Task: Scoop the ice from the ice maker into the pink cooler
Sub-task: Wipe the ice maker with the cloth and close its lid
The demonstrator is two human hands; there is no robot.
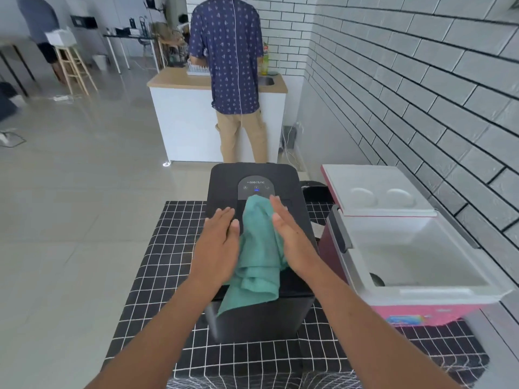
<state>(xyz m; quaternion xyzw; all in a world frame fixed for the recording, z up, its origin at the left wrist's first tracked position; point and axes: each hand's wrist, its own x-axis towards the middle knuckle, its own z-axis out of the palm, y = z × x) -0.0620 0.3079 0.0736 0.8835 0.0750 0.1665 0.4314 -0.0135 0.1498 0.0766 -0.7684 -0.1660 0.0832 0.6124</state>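
A black ice maker (224, 175) stands on a table with a black grid cloth (157, 265). A teal towel (258, 248) lies draped over its lid and hangs down the front. My left hand (219, 242) and my right hand (292, 237) hover flat on either side of the towel, fingers straight, holding nothing. To the right stands the pink cooler (421, 313) with its white lid (376, 189) swung open toward the back. Its white inside looks bare, with a dark object (377, 279) at the near left corner. No ice is visible.
A person in a dark patterned shirt (227, 51) stands with their back to me at a white counter with a sink (185, 113). A white brick wall (421, 80) runs along the right. A wooden stool (73, 68) stands far left on the tiled floor.
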